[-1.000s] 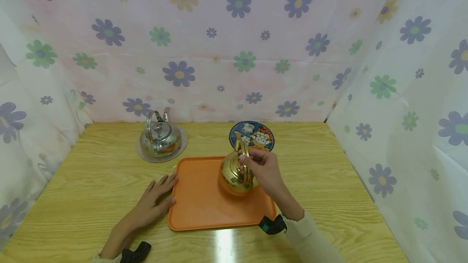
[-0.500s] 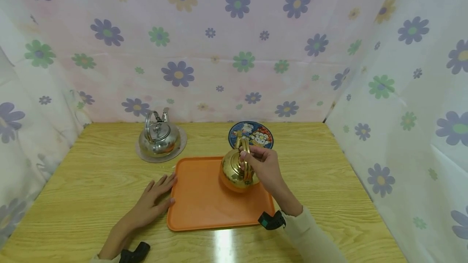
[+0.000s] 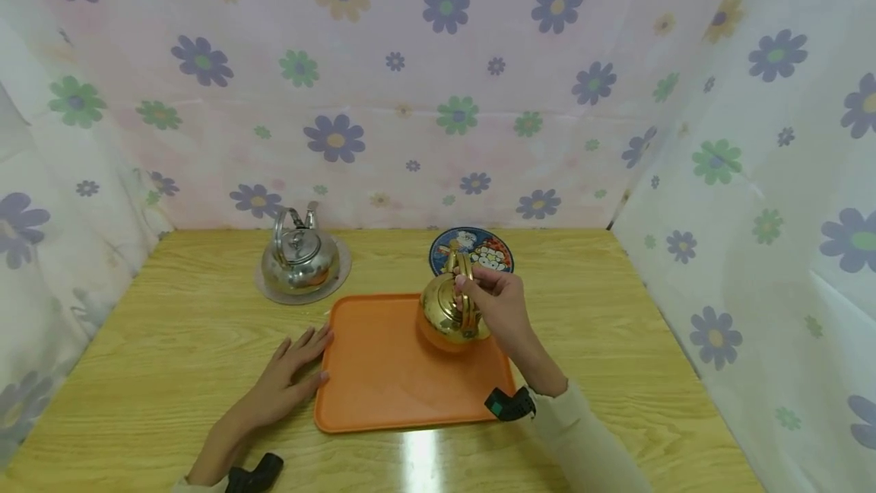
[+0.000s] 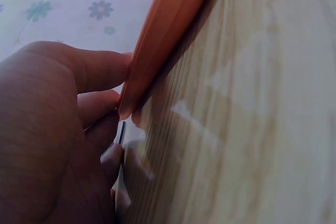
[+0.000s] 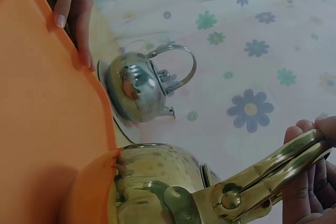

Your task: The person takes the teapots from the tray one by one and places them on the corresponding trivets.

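Observation:
My right hand (image 3: 505,314) grips the handle of a shiny gold kettle (image 3: 438,314), which is at the far right part of an orange tray (image 3: 383,379). Whether the kettle's base touches the tray, I cannot tell. In the right wrist view, fingers and thumb close round the double handle of the gold kettle (image 5: 152,177). My left hand (image 3: 284,383) lies flat on the table, its fingertips against the tray's left edge. The left wrist view has thumb and fingers of the left hand (image 4: 58,124) touching the tray's rim (image 4: 168,24) without curling round it.
A silver kettle (image 3: 301,261) stands on a round greyish mat (image 3: 345,263) at the back left. Behind the tray lies a round blue mat (image 3: 493,240) with cartoon figures, partly covered by the gold kettle. Flowered curtain (image 3: 383,97) encloses the wooden table (image 3: 595,341).
The gold kettle has shifted a little away from me and to the right, with my right hand on its handle. My left hand stays at the tray's edge.

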`<state>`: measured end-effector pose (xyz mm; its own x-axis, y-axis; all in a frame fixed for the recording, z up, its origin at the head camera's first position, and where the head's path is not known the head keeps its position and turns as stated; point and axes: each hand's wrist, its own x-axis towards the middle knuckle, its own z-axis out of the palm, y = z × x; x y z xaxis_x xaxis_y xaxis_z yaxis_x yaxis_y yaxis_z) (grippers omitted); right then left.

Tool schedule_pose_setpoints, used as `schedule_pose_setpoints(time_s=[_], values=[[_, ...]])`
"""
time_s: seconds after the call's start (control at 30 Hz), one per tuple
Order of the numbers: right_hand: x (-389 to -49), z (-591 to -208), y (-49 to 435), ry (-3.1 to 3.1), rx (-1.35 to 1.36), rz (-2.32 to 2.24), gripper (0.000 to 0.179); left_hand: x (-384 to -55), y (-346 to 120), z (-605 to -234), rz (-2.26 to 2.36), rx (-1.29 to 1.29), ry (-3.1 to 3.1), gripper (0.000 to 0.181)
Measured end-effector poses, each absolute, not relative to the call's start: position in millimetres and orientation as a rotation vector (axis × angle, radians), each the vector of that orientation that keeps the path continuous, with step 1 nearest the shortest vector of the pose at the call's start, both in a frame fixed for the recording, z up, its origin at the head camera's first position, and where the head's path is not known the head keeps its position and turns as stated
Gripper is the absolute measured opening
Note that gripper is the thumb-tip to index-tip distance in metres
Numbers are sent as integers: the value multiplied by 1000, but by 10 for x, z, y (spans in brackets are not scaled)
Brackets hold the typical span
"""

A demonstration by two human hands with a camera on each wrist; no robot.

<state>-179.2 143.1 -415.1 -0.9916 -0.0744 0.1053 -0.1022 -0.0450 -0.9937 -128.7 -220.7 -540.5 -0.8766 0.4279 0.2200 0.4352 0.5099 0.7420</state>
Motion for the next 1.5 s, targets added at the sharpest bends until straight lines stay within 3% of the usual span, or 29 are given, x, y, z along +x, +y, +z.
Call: schedule_pose_setpoints(time_s=[1.5], values=[[-2175, -4132, 1485, -2004, 110, 2274, 28, -1283, -2192, -5392, -1368, -794, -2688, 59]])
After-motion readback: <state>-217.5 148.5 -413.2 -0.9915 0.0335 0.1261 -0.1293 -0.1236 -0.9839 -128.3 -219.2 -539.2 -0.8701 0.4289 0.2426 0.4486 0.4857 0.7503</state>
